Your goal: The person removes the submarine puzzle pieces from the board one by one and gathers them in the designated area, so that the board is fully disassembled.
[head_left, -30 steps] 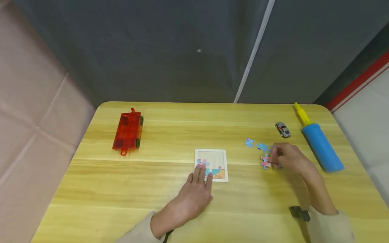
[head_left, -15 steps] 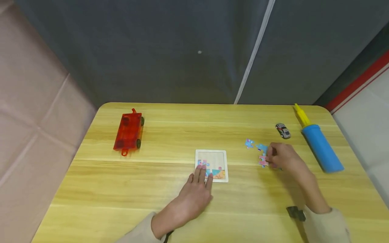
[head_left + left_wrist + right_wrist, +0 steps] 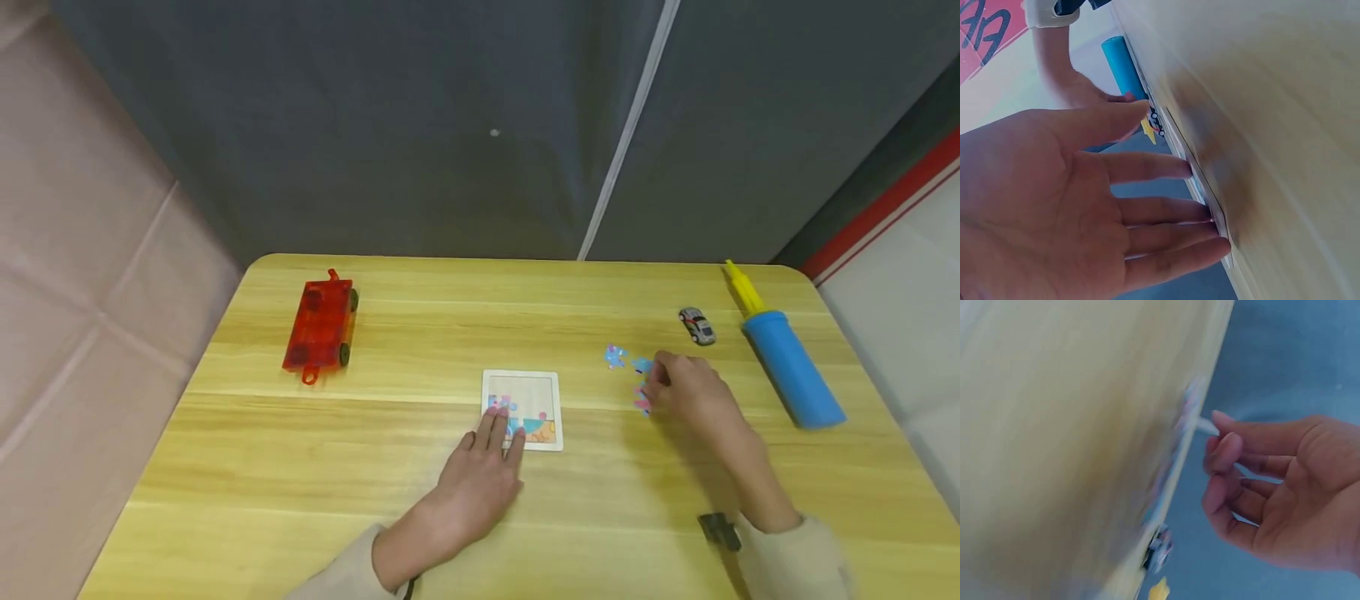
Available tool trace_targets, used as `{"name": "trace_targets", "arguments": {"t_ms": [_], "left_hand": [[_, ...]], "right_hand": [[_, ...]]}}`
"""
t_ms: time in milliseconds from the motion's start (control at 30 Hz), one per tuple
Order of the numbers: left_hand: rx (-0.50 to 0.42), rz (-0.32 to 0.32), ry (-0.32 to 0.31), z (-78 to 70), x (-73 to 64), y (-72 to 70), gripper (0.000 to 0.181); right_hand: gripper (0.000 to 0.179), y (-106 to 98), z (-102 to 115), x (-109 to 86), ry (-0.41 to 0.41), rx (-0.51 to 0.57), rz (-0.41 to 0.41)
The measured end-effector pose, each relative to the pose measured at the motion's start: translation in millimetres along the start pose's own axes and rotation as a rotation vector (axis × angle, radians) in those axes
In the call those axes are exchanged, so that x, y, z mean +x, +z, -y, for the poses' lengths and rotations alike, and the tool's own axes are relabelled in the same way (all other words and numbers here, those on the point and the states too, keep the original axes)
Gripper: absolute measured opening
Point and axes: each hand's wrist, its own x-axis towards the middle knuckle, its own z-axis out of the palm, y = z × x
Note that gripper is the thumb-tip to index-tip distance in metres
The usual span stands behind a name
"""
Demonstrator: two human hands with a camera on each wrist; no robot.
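Note:
My left hand (image 3: 480, 485) lies with straight fingers over the lower left of a small white-framed puzzle board (image 3: 557, 392). In the left wrist view its fingertips (image 3: 1200, 212) rest on the board's edge. Fitted puzzle pieces (image 3: 536, 428) fill the board's lower part; my fingers hide some of them. To the right, my right hand (image 3: 693, 390) is over the loose pieces. Between thumb and index finger it pinches a puzzle piece (image 3: 1208, 426), whose pale side shows in the right wrist view. Loose blue puzzle pieces (image 3: 615, 357) lie beside that hand, and a pink piece (image 3: 641, 400) is partly covered by it.
A red see-through toy wagon (image 3: 318, 325) stands at the far left. At the right are a small silver toy car (image 3: 697, 326) and a blue pump (image 3: 795, 367) with a yellow nozzle. A dark partition (image 3: 390, 150) rises behind the wooden table (image 3: 300, 467).
My right hand has moved slightly left across the loose pieces, covering more of the pink one. My left hand stays on the board.

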Motion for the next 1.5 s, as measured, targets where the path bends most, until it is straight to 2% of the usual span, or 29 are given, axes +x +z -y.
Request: {"name": "trace_targets", "arguments": {"t_ms": [67, 133, 233, 300, 400, 467, 633, 700, 733, 900, 967, 1133, 1300, 1500], "left_hand": [[-0.010, 0.000, 0.007, 1.3, -0.9, 1.2, 0.062], [-0.019, 0.001, 0.010, 2.1, -1.8, -0.1, 0.062], [-0.001, 0.012, 0.005, 1.7, -3.7, -9.5, 0.064], [0.002, 0.016, 0.001, 1.4, -3.6, -12.3, 0.065], [0.008, 0.023, 0.000, 1.3, -2.0, -11.9, 0.065], [-0.002, 0.028, 0.005, 1.7, -0.6, -6.3, 0.065], [-0.083, -0.005, -0.005, 4.9, 4.1, 30.8, 0.071], [-0.084, -0.019, -0.030, 5.3, 4.3, 38.7, 0.074], [-0.047, -0.015, -0.047, 4.6, 3.5, 37.1, 0.076], [0.043, 0.071, -0.113, -1.2, -3.5, -1.7, 0.077], [0.033, 0.093, -0.119, -2.2, -5.4, -11.2, 0.076], [0.026, 0.106, -0.119, -2.9, -4.6, -13.7, 0.072], [0.063, 0.088, -0.107, -2.6, -3.8, -13.8, 0.068], [0.100, 0.089, -0.104, -1.7, -2.6, -13.1, 0.070]], "right_hand": [[0.013, 3, 14, -1.2, -0.053, 0.014, -0.046], [0.011, 6, 33, -0.9, -0.124, 0.040, -0.045], [0.009, 13, 60, 3.8, -0.259, 0.099, 0.019], [0.010, 20, 76, 8.8, -0.331, 0.150, 0.093], [0.009, 33, 94, 18.8, -0.397, 0.206, 0.179], [0.008, 41, 104, 24.5, -0.423, 0.207, 0.199], [0.015, 57, 119, 34.7, -0.438, 0.147, 0.186], [0.017, 61, 123, 37.7, -0.418, 0.119, 0.186], [0.016, 63, 125, 39.0, -0.408, 0.106, 0.185], [0.006, 68, 129, 41.1, -0.358, 0.082, 0.183], [0.007, 70, 129, 41.1, -0.355, 0.080, 0.175], [0.008, 73, 134, 41.2, -0.324, 0.087, 0.161], [0.010, 74, 137, 41.9, -0.266, 0.135, 0.167], [0.014, 74, 135, 43.9, -0.278, 0.190, 0.175]]}}
